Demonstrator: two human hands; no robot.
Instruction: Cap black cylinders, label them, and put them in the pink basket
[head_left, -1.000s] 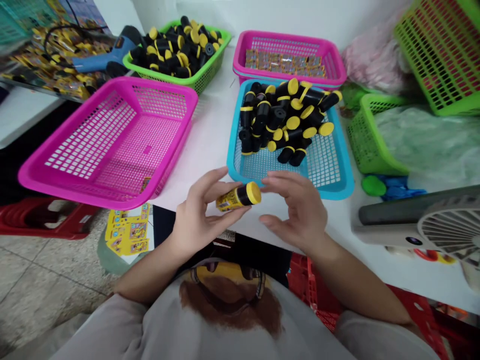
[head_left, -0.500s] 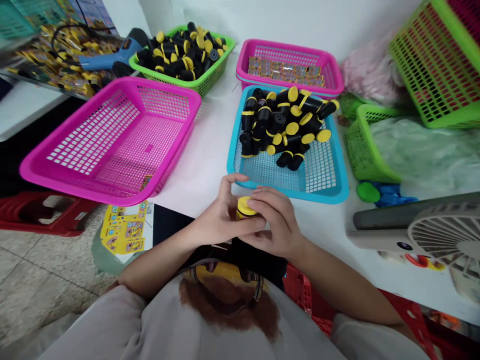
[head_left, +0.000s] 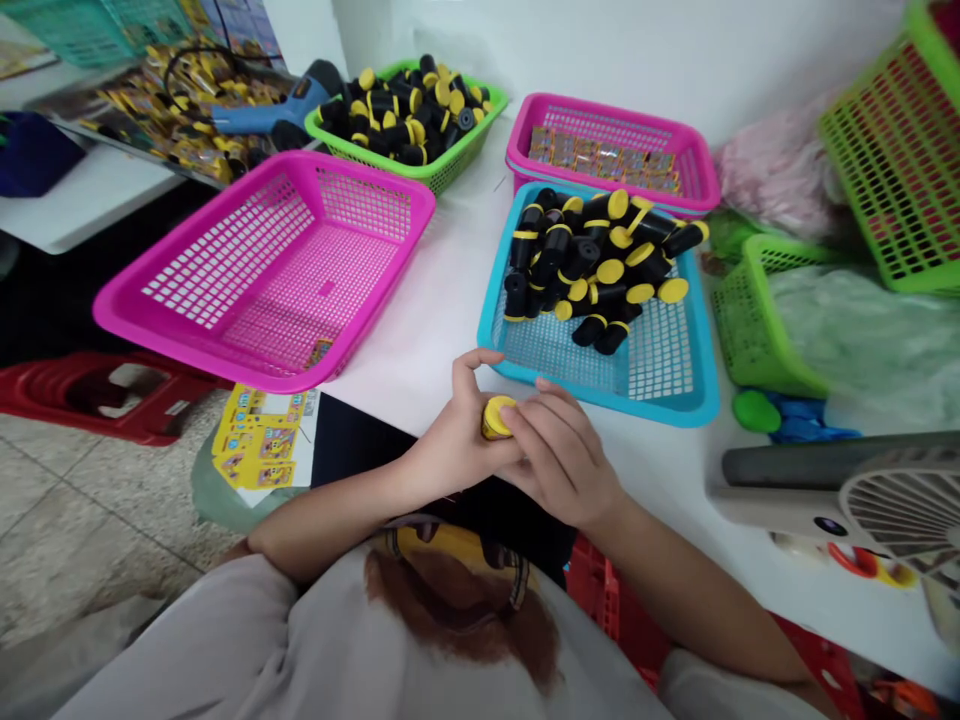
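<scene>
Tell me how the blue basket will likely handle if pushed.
The blue basket probably slides without tipping, since it looks broad and low. Its thin mesh suggests light, slightly flexible plastic. The round black cylinders, heaped loosely inside, may roll or shift.

Both hands (head_left: 561,458) now around the yellow-capped tube (head_left: 496,418), upright instead of tilted.

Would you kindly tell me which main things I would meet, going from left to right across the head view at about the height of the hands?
Red stool → yellow sheet → left hand → tube → right hand → fan.
</scene>
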